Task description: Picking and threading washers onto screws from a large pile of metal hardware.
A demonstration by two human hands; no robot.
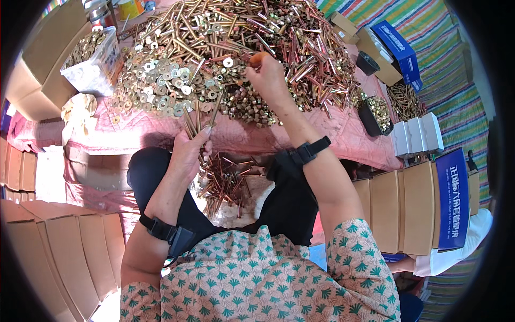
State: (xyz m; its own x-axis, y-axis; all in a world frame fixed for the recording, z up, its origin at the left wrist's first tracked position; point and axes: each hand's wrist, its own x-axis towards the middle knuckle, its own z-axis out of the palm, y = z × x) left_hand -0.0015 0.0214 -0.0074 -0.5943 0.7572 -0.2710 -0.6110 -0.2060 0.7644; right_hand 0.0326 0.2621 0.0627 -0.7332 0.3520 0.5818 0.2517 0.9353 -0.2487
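My left hand is closed around several long brass-coloured bolts, which point up and away from me just off the table's near edge. My right hand reaches over the heap, its fingers bent together near the nuts; something orange covers a fingertip. What those fingers hold, if anything, is hidden. Below and left of the right hand lie small nuts. Flat round washers spread to their left. Behind them rises a large heap of loose bolts. More bolts lie below the table edge, between my legs.
A clear plastic tub of washers stands at the left beside an open carton. To the right are a black container of nuts, white boxes and a blue box. Cartons flank me; another person's sleeve shows at right.
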